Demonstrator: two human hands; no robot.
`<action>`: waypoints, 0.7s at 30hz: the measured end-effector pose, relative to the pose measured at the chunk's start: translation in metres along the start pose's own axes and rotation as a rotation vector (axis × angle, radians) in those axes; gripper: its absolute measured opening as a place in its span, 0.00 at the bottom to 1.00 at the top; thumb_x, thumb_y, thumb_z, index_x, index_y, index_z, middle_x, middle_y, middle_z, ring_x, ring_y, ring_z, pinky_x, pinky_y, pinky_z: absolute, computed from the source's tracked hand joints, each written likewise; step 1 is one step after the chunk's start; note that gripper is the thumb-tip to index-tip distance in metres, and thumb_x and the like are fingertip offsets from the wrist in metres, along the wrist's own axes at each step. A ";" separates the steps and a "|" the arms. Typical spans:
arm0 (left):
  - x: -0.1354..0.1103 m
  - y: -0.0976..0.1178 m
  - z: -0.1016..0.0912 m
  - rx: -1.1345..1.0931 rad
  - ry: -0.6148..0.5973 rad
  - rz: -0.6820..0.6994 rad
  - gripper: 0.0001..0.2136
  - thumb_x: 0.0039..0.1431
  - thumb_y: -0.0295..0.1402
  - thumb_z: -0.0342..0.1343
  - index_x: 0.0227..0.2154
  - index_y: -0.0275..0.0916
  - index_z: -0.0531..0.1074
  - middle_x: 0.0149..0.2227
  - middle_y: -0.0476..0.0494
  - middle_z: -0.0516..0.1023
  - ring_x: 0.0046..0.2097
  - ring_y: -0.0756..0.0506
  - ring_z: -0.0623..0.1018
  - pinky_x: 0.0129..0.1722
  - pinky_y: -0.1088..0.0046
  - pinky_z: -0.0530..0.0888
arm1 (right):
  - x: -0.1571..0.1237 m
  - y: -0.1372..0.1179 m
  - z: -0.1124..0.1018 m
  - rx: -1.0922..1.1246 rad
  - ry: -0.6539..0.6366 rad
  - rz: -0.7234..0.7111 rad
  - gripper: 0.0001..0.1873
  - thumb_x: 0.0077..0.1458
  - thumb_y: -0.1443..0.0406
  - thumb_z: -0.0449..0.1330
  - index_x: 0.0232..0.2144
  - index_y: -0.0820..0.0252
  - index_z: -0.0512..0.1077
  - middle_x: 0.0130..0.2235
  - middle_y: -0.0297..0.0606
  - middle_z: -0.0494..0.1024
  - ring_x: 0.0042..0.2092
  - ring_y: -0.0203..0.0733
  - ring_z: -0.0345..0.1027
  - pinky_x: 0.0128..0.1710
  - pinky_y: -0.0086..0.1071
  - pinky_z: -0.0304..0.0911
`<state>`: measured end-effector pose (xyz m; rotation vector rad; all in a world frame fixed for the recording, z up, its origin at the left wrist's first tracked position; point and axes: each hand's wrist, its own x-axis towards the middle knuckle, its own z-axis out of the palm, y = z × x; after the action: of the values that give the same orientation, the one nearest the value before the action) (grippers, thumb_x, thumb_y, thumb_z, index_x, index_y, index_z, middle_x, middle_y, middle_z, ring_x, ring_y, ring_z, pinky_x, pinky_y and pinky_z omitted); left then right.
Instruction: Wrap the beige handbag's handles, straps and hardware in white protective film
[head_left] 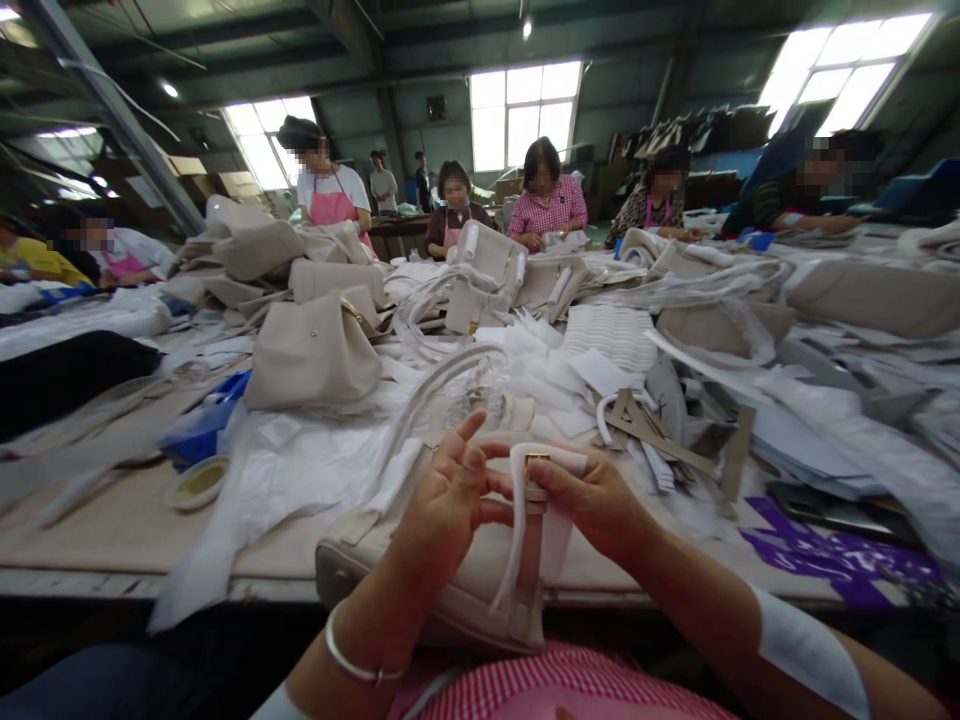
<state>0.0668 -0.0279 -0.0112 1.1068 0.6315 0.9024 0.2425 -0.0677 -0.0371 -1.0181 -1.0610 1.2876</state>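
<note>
A beige handbag [457,605] lies at the table's front edge, close against my body. Its narrow strap [531,560] runs up to a gold-coloured buckle [536,460], with a white padding sheet [556,535] folded around it. My right hand [604,495] pinches the strap beside the buckle, thumb on top. My left hand [450,485] is above the bag with its fingers apart; some fingertips reach the edge of the padding, and it does not appear to grip anything. A wrapped bag handle [442,375] arches up behind my left hand.
Another beige handbag [311,355] stands farther back on the left. A blue tray [206,420] and a small round dish [196,484] sit to the left. Beige strap pieces [667,435] and a purple printed sheet [832,550] lie to the right. Several people work across the table.
</note>
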 end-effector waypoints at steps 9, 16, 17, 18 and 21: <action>-0.015 -0.015 0.011 0.316 -0.088 -0.194 0.21 0.61 0.50 0.54 0.41 0.35 0.77 0.34 0.44 0.80 0.35 0.47 0.75 0.35 0.74 0.70 | 0.000 0.004 0.010 -0.210 0.141 -0.070 0.18 0.55 0.54 0.63 0.31 0.65 0.76 0.31 0.36 0.74 0.31 0.37 0.63 0.28 0.29 0.60; -0.015 -0.026 0.030 0.588 0.112 0.015 0.19 0.67 0.45 0.46 0.35 0.36 0.73 0.32 0.44 0.77 0.34 0.47 0.72 0.34 0.73 0.68 | -0.003 0.008 0.006 -0.268 0.136 -0.073 0.23 0.58 0.49 0.57 0.24 0.63 0.69 0.23 0.31 0.64 0.25 0.33 0.56 0.24 0.28 0.54; -0.015 -0.027 0.031 0.597 0.123 0.018 0.18 0.67 0.45 0.45 0.35 0.36 0.73 0.31 0.45 0.76 0.33 0.47 0.72 0.34 0.73 0.67 | -0.003 0.007 0.003 -0.218 0.085 -0.037 0.24 0.59 0.48 0.56 0.25 0.63 0.69 0.22 0.30 0.62 0.24 0.32 0.54 0.22 0.27 0.51; -0.016 -0.027 0.031 0.610 0.130 0.020 0.18 0.67 0.45 0.45 0.34 0.36 0.72 0.30 0.45 0.75 0.33 0.47 0.72 0.33 0.73 0.67 | -0.004 0.006 0.001 -0.181 0.035 -0.016 0.25 0.58 0.47 0.56 0.26 0.63 0.69 0.21 0.29 0.61 0.23 0.32 0.52 0.22 0.27 0.50; -0.017 -0.029 0.031 0.643 0.134 0.031 0.18 0.68 0.45 0.44 0.32 0.37 0.70 0.29 0.46 0.73 0.32 0.47 0.71 0.32 0.72 0.66 | -0.004 0.001 -0.002 -0.167 -0.018 -0.015 0.22 0.53 0.49 0.62 0.26 0.64 0.69 0.22 0.29 0.62 0.25 0.31 0.52 0.23 0.27 0.51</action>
<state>0.0916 -0.0625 -0.0284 1.6371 1.0614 0.8235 0.2439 -0.0711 -0.0388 -1.1225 -1.2034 1.2131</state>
